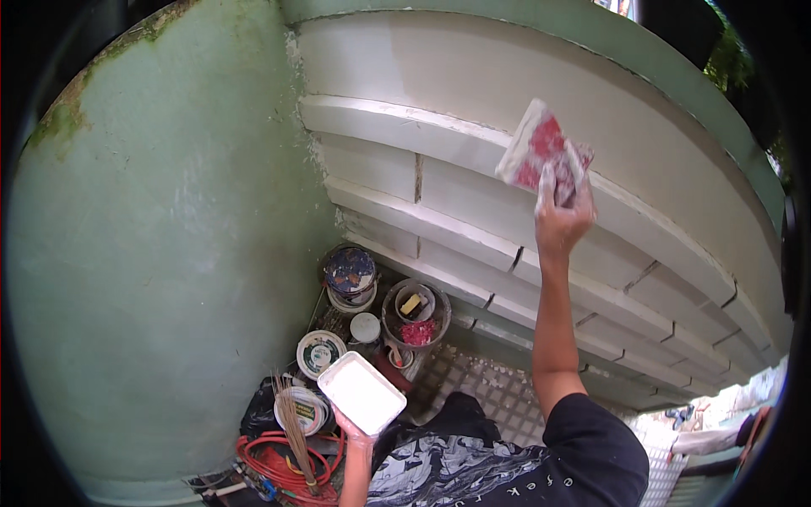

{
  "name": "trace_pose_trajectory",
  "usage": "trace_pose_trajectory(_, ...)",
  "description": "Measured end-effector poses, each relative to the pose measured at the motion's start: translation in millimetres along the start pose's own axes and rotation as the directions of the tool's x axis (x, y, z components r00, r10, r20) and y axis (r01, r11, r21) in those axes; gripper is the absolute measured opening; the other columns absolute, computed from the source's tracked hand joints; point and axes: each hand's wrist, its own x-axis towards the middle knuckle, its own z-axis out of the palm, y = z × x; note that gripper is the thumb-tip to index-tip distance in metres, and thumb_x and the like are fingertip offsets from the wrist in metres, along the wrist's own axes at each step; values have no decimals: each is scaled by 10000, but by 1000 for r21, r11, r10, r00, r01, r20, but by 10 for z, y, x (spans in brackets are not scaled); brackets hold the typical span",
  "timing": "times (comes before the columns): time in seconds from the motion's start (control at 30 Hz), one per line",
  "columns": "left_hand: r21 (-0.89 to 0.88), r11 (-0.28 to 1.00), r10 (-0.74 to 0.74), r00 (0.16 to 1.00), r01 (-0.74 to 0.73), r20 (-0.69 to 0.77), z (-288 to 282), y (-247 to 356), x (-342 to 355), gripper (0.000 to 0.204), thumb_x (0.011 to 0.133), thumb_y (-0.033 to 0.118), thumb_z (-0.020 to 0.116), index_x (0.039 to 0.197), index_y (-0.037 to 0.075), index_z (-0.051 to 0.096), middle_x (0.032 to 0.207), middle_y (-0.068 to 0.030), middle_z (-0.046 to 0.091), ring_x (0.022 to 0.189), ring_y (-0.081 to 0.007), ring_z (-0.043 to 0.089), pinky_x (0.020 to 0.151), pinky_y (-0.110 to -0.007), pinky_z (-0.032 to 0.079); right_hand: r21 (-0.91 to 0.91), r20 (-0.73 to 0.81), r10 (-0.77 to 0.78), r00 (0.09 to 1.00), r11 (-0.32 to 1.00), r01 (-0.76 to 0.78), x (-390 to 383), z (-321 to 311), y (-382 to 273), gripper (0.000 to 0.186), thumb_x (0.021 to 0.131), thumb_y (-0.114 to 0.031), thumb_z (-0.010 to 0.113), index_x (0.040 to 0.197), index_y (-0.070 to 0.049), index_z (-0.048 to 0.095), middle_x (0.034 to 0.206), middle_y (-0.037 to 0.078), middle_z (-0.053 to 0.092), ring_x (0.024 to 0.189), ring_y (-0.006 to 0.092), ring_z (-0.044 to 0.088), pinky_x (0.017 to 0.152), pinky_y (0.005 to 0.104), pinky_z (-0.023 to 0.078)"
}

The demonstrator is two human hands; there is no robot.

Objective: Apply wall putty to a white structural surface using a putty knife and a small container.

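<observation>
Up against the white grooved wall [507,59], my right hand [564,218] is closed around a red putty spreader [547,139] smeared with white paste. The spreader is raised in front of an upper ledge [405,116]; whether its edge touches the wall I cannot tell. Low in front of my body, my left hand [355,431] grips a white rectangular tray [385,378] from its near side. White paste covers the inside of the tray. White smears coat the fingers of my right hand.
A green wall [169,253] meets the white one at a corner. Paint-stained buckets [351,269] crowd there, with a large tub [443,325] holding a red cloth [417,331]. Twig broom [294,427] and red hose [253,452] lie lower left. Tiled floor [490,397] runs below.
</observation>
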Motion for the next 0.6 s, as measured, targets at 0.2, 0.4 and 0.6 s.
trace_pose_trajectory(0.2, -29, 999, -42, 998, 41, -50, -190, 267, -37, 653, 934, 570, 331, 1441, 159, 358, 1407, -57, 471, 1220, -339, 515, 1021, -546, 406, -196, -176, -283, 943, 948, 248, 257, 557, -4, 369, 781, -10, 671, 1148, -3, 634, 1042, 167, 683, 859, 284, 691, 729, 336, 546)
trace_pose_trajectory(0.4, 26, 997, 70, 997, -69, -11, -240, 286, -61, 674, 939, 589, 309, 1443, 144, 352, 1423, -59, 449, 1244, -337, 487, 1044, -516, 381, -177, -183, -234, 955, 963, 202, 285, 999, 48, 461, 768, -14, 668, 1223, -6, 594, 1122, 181, 657, 924, 293, 686, 769, 356, 552)
trace_pose_trajectory(0.6, 18, 980, 200, 975, -199, -94, -239, 212, -55, 667, 944, 584, 293, 1436, 140, 360, 1415, -63, 457, 1236, -339, 494, 1035, -509, 396, -76, -282, -252, 926, 968, 241, 398, 1665, -72, 452, 766, -25, 684, 1211, -15, 605, 1080, 157, 675, 831, 257, 691, 709, 332, 556)
